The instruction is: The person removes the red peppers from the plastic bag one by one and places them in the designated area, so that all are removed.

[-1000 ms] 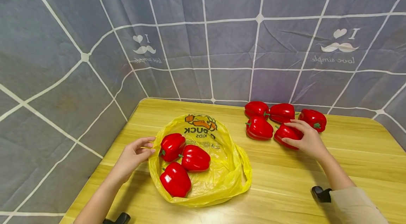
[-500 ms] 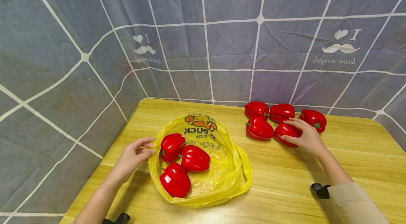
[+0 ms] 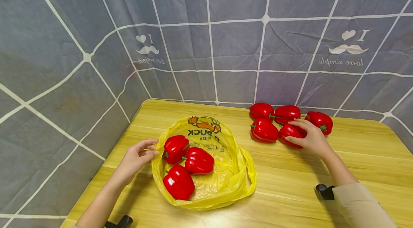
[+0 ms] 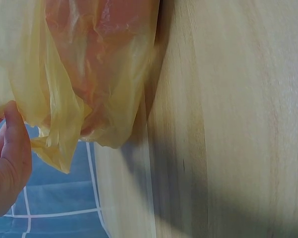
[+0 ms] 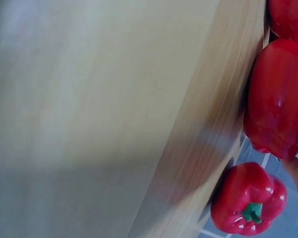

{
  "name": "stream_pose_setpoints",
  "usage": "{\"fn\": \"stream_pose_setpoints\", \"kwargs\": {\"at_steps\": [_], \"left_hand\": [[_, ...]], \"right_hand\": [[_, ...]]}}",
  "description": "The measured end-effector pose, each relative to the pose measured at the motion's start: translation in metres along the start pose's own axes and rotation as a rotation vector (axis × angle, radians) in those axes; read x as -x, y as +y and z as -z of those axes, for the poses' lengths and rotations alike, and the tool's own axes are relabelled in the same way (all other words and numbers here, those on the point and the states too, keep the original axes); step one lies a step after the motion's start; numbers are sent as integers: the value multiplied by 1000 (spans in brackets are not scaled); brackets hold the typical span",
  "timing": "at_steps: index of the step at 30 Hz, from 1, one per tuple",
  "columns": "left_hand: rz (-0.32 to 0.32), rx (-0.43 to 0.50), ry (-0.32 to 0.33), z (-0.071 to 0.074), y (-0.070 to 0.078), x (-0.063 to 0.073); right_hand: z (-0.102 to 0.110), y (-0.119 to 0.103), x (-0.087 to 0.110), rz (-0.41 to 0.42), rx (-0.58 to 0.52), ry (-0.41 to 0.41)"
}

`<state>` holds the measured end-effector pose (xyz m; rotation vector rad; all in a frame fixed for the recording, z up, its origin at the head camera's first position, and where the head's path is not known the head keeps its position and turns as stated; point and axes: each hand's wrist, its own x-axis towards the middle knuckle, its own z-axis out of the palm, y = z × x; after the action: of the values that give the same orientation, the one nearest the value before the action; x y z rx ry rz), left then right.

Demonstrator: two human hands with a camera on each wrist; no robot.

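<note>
Looking right of the frame's middle, we hold 1 red pepper (image 3: pixel 289 134) in our curled right hand (image 3: pixel 312 138), its long way running upper left to lower right, while our farther left hand (image 3: pixel 136 158) pinches the yellow bag (image 3: pixel 222 185), lower left of it.

The yellow bag (image 3: pixel 222 185) holds three red peppers (image 3: pixel 199 161), five outside.
</note>
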<state>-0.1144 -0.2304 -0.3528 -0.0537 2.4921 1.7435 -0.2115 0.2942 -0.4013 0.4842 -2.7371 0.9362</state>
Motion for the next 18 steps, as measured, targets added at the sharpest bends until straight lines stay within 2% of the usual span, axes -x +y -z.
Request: {"fn": "stream_pose_setpoints", "kwargs": {"at_steps": [18], "left_hand": [[4,-3,2,-2,1,0]], "right_hand": [[8,-5,-3,11,20,-22]]}}
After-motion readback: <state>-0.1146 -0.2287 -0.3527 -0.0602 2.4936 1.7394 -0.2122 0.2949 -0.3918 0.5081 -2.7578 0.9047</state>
